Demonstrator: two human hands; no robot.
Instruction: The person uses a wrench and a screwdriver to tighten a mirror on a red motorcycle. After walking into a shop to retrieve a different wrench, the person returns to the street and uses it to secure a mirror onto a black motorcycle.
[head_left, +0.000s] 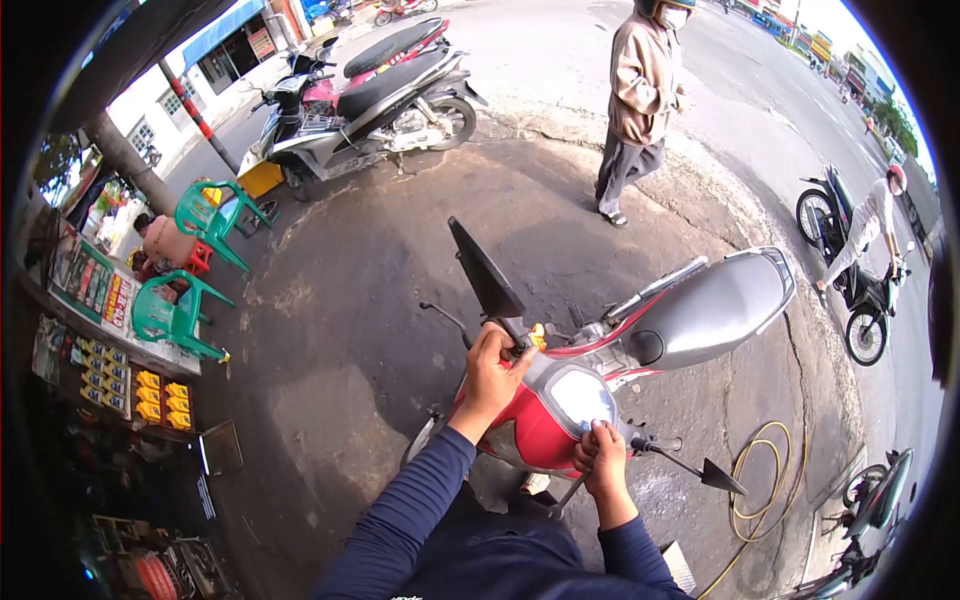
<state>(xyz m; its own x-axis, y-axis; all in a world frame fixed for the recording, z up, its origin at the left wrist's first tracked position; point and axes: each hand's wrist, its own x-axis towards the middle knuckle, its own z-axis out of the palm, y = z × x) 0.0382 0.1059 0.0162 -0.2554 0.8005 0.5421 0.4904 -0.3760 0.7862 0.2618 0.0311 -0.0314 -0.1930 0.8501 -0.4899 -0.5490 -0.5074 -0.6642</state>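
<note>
A red and grey motorbike [535, 425] stands right in front of me, its long grey seat [710, 310] stretching off to the right. My left hand [490, 372] is closed around the base of a black mirror [485, 275] at the far handlebar end. The fingers of my right hand [602, 460] are pinched together by the near edge of the pale dash panel [583, 400]. What they hold is too small to make out; a dark rod [569, 493] slants down below them. A second mirror [720, 478] sticks out to the right on a thin stem.
A yellow hose [755, 465] lies coiled at right. Parked scooters [390, 105] stand at the back left, near green plastic chairs [175, 315] and shelved yellow bottles [150, 397]. A person in a beige jacket [642, 85] is beyond the bike; another person [878, 225] is beside a motorbike at right.
</note>
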